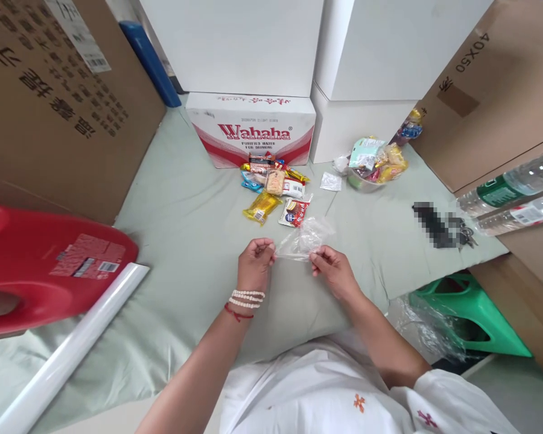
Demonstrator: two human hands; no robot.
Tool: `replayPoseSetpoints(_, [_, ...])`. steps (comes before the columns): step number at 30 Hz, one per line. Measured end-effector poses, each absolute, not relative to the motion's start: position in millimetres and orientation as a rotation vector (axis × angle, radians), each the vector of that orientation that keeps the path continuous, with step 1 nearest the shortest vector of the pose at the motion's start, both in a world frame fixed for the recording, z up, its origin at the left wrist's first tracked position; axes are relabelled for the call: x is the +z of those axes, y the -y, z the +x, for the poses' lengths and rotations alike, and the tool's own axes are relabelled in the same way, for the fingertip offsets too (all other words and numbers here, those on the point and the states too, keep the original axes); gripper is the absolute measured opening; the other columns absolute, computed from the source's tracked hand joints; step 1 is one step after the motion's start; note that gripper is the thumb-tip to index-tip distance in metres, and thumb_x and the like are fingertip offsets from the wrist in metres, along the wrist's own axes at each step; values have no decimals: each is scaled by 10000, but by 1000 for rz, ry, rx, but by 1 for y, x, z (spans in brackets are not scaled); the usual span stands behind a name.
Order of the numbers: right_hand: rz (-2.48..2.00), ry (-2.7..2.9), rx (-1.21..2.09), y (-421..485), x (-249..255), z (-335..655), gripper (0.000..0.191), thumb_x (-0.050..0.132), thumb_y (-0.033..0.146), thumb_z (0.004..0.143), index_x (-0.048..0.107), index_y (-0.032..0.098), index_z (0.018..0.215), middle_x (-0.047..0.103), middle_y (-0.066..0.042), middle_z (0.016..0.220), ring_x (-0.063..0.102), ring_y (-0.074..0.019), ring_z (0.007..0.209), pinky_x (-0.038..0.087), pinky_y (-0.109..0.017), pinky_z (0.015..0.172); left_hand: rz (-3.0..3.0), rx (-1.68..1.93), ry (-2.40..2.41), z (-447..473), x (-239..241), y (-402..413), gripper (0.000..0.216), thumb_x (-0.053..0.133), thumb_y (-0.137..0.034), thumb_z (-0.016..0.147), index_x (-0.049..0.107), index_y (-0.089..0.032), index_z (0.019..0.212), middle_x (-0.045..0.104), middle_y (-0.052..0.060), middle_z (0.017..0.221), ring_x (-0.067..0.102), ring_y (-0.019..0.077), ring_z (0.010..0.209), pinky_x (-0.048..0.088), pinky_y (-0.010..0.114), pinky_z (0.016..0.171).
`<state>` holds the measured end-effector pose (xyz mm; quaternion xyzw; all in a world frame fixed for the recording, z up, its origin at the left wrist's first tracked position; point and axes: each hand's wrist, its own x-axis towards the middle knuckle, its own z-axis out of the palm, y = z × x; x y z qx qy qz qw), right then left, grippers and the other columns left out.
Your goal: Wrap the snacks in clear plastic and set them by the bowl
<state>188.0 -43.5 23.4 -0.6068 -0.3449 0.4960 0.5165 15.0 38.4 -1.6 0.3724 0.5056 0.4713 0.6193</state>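
My left hand [254, 263] and my right hand [332, 271] each pinch one edge of a small clear plastic bag [304, 239], held just above the pale green cloth [181, 241]. The bag looks empty. Bead bracelets and a red string circle my left wrist. Just beyond the bag lies a pile of wrapped snacks [273, 187], with a yellow packet and a red-and-white packet nearest my hands.
A Wahaha water carton [252, 128] and white boxes stand at the back. A bowl of snacks [373, 164] sits right of the pile. Brown cartons flank both sides. A red stool [40, 265], white roll [67, 352], green stool [473, 313] and two water bottles [511, 196] lie nearby.
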Motion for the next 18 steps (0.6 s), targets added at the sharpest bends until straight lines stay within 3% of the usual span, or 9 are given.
replayPoseSetpoints(3, [-1486, 837, 1185, 62, 16, 197, 358, 722, 567, 809, 647, 220, 847, 599, 5, 736, 549, -151, 644, 502, -280, 597, 876, 1005, -1190, 2, -2, -22, 501, 850, -548, 652, 659, -166, 914, 612, -20, 764, 536, 84, 588, 394, 212, 516])
replayPoseSetpoints(7, [-1527, 952, 1154, 82, 5, 204, 296, 667, 508, 870, 683, 213, 885, 592, 11, 735, 555, -147, 632, 511, -280, 592, 1067, 914, -1229, -4, 8, -7, 517, 657, -653, 836, 670, -187, 1061, 663, 67, 1014, 600, 149, 785, 441, 246, 571])
replayPoseSetpoints(10, [-1537, 1096, 1075, 90, 4, 206, 243, 625, 445, 917, 696, 213, 905, 611, -1, 811, 559, -128, 601, 501, -273, 576, 1314, 874, -1283, 9, 13, -7, 532, 723, -531, 812, 641, -206, 1225, 662, 105, 1179, 634, 196, 982, 497, 291, 744])
replayPoseSetpoints(12, [-1540, 1222, 1009, 92, 5, 207, 221, 600, 413, 945, 699, 218, 912, 611, -5, 824, 564, -122, 586, 494, -273, 580, 1442, 834, -1278, 25, 12, -9, 634, 800, -407, 727, 610, -206, 1297, 664, 108, 1197, 646, 202, 973, 492, 310, 776])
replayPoseSetpoints(13, [-1543, 1280, 975, 92, 6, 207, 216, 589, 401, 957, 701, 221, 916, 612, -8, 824, 572, -125, 592, 492, -273, 587, 1486, 815, -1269, 33, 11, -10, 638, 810, -362, 698, 617, -203, 1285, 679, 95, 1143, 648, 195, 912, 484, 311, 760])
replayPoseSetpoints(15, [-1553, 1365, 904, 95, 7, 209, 214, 572, 384, 973, 707, 224, 930, 624, -19, 828, 592, -136, 628, 493, -273, 603, 1545, 783, -1256, 47, 7, -13, 435, 783, -326, 704, 685, -203, 1110, 691, 34, 910, 604, 169, 740, 446, 298, 700])
replayPoseSetpoints(17, [-1586, 1397, 847, 101, 8, 214, 219, 560, 375, 982, 714, 224, 950, 649, -30, 839, 610, -149, 677, 496, -271, 616, 1568, 763, -1272, 55, 4, -16, 150, 704, -346, 781, 687, -214, 849, 591, -27, 657, 510, 148, 609, 385, 280, 640])
replayPoseSetpoints(18, [-1612, 1401, 835, 105, 9, 218, 222, 557, 372, 984, 718, 223, 951, 663, -35, 847, 619, -155, 701, 498, -270, 622, 1565, 761, -1290, 55, 3, -17, 163, 656, -366, 824, 654, -219, 755, 522, -43, 580, 467, 144, 574, 355, 273, 616])
